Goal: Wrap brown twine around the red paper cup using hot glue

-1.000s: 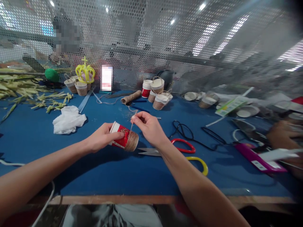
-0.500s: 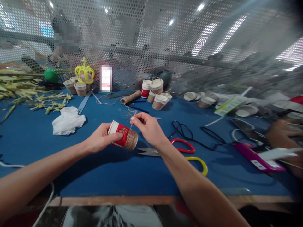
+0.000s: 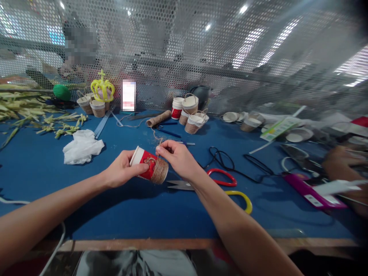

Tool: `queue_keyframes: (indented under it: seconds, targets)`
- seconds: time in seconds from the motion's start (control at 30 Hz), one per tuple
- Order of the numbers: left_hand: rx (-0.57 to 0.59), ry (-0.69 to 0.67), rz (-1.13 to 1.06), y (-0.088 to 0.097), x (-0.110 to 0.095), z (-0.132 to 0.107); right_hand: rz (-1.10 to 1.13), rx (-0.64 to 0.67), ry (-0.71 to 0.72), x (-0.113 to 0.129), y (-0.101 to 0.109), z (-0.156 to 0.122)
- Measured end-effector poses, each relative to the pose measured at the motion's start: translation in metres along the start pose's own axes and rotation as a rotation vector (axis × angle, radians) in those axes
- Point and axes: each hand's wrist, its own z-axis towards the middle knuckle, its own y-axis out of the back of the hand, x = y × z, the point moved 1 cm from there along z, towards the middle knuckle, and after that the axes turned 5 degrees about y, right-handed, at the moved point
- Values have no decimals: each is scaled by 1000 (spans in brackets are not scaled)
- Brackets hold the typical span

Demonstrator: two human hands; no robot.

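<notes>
My left hand point(image 3: 121, 169) grips a small red and white paper cup point(image 3: 143, 165), held on its side above the blue table point(image 3: 138, 209). Brown twine is wound around the cup's bottom end point(image 3: 161, 171). My right hand point(image 3: 176, 158) pinches the twine strand point(image 3: 157, 142) right at the cup, fingers closed. The strand runs back across the table to a twine spool point(image 3: 158, 118) lying near the mesh screen.
Scissors with red and yellow handles point(image 3: 227, 185) lie just right of my hands. A crumpled white bag point(image 3: 82, 146), twine-wrapped cups point(image 3: 193, 113), a yellow crown point(image 3: 102, 88) and green stems point(image 3: 34, 115) sit further back. Another person's hand point(image 3: 342, 166) works at the right edge, by a purple tool point(image 3: 309, 191).
My right hand has moved down and left, bringing the pinched twine closer against the cup. The left hand has turned the cup slightly; more twine sits on it.
</notes>
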Motion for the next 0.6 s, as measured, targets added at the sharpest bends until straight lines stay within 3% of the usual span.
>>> queue_keyframes:
  seconds: [0.6]
  targets:
    - [-12,-73,72,1,3,-3,-37,20,-9,0,0,0]
